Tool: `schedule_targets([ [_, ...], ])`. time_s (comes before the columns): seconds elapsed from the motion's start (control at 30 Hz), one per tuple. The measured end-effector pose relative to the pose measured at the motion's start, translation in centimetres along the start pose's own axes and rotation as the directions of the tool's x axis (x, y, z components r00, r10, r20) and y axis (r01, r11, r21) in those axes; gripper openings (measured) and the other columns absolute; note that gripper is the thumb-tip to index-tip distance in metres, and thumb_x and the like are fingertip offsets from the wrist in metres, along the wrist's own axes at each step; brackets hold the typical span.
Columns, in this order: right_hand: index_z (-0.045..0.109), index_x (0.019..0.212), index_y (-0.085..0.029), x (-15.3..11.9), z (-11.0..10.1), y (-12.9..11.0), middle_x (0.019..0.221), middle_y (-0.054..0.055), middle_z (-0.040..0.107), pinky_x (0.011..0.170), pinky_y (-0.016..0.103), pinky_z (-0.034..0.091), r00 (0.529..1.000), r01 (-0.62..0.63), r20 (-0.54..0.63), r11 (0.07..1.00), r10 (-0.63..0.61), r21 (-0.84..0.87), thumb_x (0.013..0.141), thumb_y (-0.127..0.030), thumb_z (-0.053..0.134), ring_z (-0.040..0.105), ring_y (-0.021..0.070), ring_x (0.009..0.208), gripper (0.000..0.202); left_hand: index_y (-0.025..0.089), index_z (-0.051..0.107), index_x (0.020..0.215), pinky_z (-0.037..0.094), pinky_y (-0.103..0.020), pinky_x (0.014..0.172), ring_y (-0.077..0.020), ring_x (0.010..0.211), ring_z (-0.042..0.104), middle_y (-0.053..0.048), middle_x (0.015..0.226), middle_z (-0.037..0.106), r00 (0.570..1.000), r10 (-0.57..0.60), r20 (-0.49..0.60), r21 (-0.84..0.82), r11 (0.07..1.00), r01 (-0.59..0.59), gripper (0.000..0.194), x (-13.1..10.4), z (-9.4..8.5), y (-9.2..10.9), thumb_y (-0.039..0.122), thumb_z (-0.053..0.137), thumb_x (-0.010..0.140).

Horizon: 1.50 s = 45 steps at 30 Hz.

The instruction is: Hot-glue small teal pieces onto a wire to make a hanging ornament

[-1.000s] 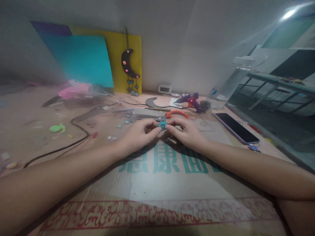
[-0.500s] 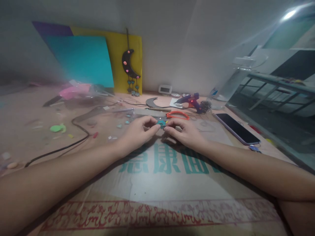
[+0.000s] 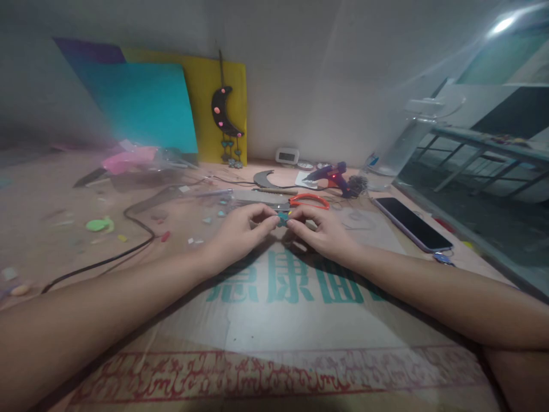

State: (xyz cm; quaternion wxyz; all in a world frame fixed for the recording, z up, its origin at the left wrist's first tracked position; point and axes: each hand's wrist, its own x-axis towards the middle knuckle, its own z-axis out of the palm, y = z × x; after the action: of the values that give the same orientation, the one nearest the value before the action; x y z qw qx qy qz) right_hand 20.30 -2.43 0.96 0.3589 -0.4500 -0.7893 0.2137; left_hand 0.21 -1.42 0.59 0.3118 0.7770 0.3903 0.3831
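A small teal piece (image 3: 282,218) is pinched between both hands, just in front of the scissors. My left hand (image 3: 246,228) grips its left side with thumb and forefinger. On the right side, the thumb and forefinger of my right hand (image 3: 319,230) close on the same piece. A bit of yellow shows at its upper right; its exact shape is too small to tell. Right behind the fingers lie scissors with orange-red handles (image 3: 309,200). Both forearms rest over a printed sheet (image 3: 274,326) with teal characters and a red border.
A purple glue gun (image 3: 337,178), a grey crescent (image 3: 263,179) and a white timer (image 3: 287,155) stand or lie at the back. A phone (image 3: 412,224) lies right. A dark cable (image 3: 103,262), green piece (image 3: 99,225) and scraps lie left. A decorated crescent (image 3: 221,111) hangs before yellow board.
The teal piece has turned slightly between the fingertips. Both hands keep nearly the same place and grip.
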Motion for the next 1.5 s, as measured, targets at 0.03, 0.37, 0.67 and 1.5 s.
schedule_targets([
  [0.03, 0.06, 0.079, -0.019, 0.0, 0.0, 0.0, 0.075, 0.001, 0.065, 0.065, 0.025, 0.046, 1.0, 0.0, 0.003, 1.0, 0.0, 0.01, 0.088, -0.034, 0.055, 0.06, 0.0149, 0.071, 0.018, 0.018, 0.064, 0.081, 0.048, -0.025, 0.07, -0.0169, 0.076, 0.062, -0.001, 0.079, 0.069, 1.0, 0.0, -0.007, 0.02, 1.0, 0.0, 0.022, 0.0, -0.1, 0.1, 0.036, 0.054, 0.088],
  [0.37, 0.063, 0.08, -0.018, 0.1, -0.1, -0.1, 0.077, 0.002, 0.067, 0.068, 0.027, 0.047, 1.0, -0.024, 0.02, 0.997, 0.023, 0.071, 0.089, -0.033, 0.055, 0.063, 0.0157, 0.072, 0.019, 0.018, 0.068, 0.082, 0.046, -0.025, 0.069, -0.0164, 0.073, 0.061, -0.001, 0.077, 0.069, 0.998, -0.009, 0.06, 0.008, 1.0, 0.009, 0.028, 0.0, 0.0, -0.1, 0.038, 0.051, 0.091],
  [0.67, 0.061, 0.079, -0.019, 0.2, 0.0, 0.3, 0.075, 0.001, 0.066, 0.067, 0.026, 0.046, 1.0, 0.014, -0.015, 0.999, -0.013, 0.047, 0.09, -0.034, 0.055, 0.062, 0.0151, 0.072, 0.019, 0.017, 0.067, 0.089, 0.048, -0.027, 0.069, -0.0186, 0.076, 0.064, -0.003, 0.084, 0.071, 0.998, -0.051, 0.028, -0.006, 0.999, 0.051, 0.025, 0.0, 0.2, -0.3, 0.039, 0.057, 0.086],
  [1.5, 0.064, 0.12, -0.026, 3.3, -6.4, 3.4, 0.115, 0.006, 0.07, 0.083, 0.035, 0.051, 0.966, 0.064, 0.254, 0.904, 0.051, -0.424, 0.087, -0.031, 0.058, 0.066, 0.0229, 0.099, 0.033, 0.018, 0.06, 0.087, 0.043, -0.03, 0.073, -0.0181, 0.08, 0.059, -0.002, 0.088, 0.066, 0.982, -0.121, -0.146, -0.127, 0.987, 0.103, 0.019, 0.6, 0.0, -1.2, 0.036, 0.055, 0.087],
])
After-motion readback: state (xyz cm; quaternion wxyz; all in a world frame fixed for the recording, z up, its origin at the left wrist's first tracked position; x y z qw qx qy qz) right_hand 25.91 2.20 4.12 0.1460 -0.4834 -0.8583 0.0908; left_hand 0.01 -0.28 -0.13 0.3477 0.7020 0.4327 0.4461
